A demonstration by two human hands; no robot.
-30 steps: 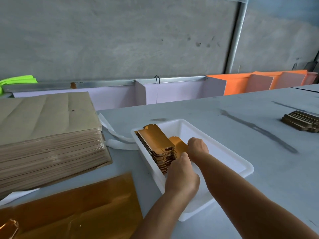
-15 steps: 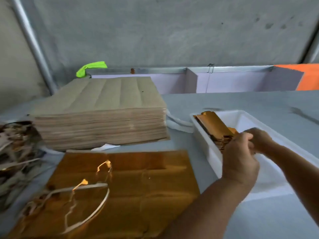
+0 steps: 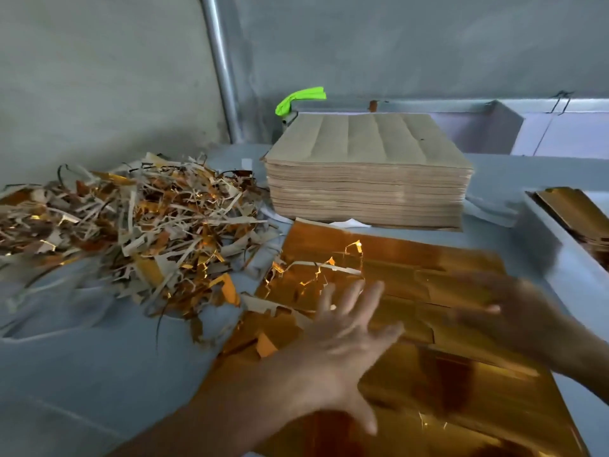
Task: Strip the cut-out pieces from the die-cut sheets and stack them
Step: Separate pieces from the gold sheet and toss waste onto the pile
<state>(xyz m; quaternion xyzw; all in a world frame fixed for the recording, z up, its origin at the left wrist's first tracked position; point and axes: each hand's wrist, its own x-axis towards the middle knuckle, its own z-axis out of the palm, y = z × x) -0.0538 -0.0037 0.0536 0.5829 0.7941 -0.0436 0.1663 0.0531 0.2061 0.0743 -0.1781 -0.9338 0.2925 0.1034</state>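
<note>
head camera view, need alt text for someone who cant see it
Two open hands, left hand and blurred right hand, reach over a shiny gold sheet on a grey table. A scrap pile lies to the left, a brown sheet stack behind, and a white tray of gold pieces at right.

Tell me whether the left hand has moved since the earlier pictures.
Yes. The left hand has left the white plastic tray, where it held gold pieces, and now spreads open over the gold foil die-cut sheet left of the tray.
</note>
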